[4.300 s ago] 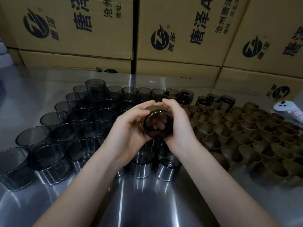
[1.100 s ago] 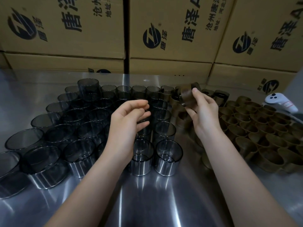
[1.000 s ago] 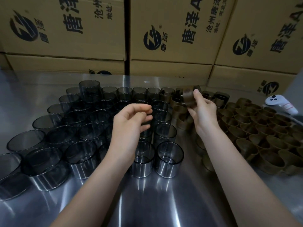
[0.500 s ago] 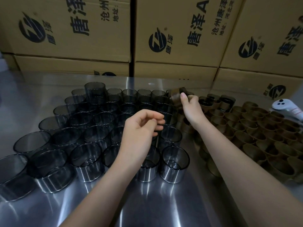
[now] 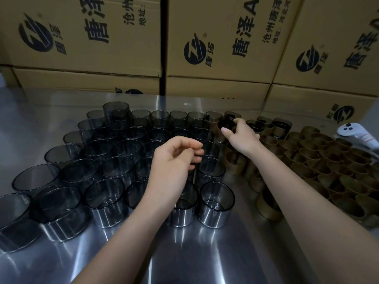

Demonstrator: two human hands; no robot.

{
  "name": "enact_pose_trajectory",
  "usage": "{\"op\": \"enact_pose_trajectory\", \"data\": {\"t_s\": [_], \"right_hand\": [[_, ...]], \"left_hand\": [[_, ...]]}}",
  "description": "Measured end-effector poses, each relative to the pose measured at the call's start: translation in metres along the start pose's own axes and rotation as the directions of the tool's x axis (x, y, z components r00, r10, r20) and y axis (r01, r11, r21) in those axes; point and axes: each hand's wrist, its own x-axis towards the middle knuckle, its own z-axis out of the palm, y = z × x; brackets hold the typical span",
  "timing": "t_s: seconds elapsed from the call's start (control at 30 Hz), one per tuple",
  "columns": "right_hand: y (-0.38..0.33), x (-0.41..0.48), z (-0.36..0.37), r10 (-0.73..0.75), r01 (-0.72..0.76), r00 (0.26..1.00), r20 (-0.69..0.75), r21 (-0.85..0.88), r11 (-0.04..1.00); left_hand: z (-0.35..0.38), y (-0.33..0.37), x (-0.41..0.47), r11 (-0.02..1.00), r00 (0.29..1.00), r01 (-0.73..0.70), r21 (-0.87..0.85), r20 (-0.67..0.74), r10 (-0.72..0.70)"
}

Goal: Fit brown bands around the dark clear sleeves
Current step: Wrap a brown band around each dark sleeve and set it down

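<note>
While right hand (image 5: 242, 136) grips banded sleeve (image 5: 225, 125), axis near upright, mouth up | left hand (image 5: 176, 156) loosely curled, empty

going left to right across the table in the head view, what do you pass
dark clear sleeves → left hand, empty → right hand holding a banded sleeve → brown bands → white controller
</note>
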Motion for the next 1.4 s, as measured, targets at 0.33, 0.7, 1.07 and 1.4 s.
{"op": "enact_pose_trajectory", "data": {"t_s": [0.33, 0.7, 1.07, 1.4], "right_hand": [[-0.004, 0.010, 0.012, 0.004, -0.014, 0.997, -0.081, -0.123, 0.992], [-0.013, 0.002, 0.002, -0.039, 0.004, 0.980, -0.195, -0.175, 0.985], [-0.064, -0.065, -0.019, -0.411, 0.411, 0.910, -0.057, 0.261, 0.873], [-0.173, -0.053, 0.023, -0.645, 0.590, 0.715, 0.271, 0.261, 0.764]], "left_hand": [[0.001, -0.001, 0.000, 1.000, 1.000, -0.013, 0.014, 0.006, 0.013], [0.000, -0.001, -0.003, 0.994, 0.997, -0.083, 0.067, 0.000, 0.083], [0.006, 0.005, -0.013, 0.951, 0.979, -0.196, 0.238, -0.015, 0.205], [-0.032, 0.009, 0.007, 0.846, 0.929, -0.130, 0.518, -0.235, 0.286]]}}
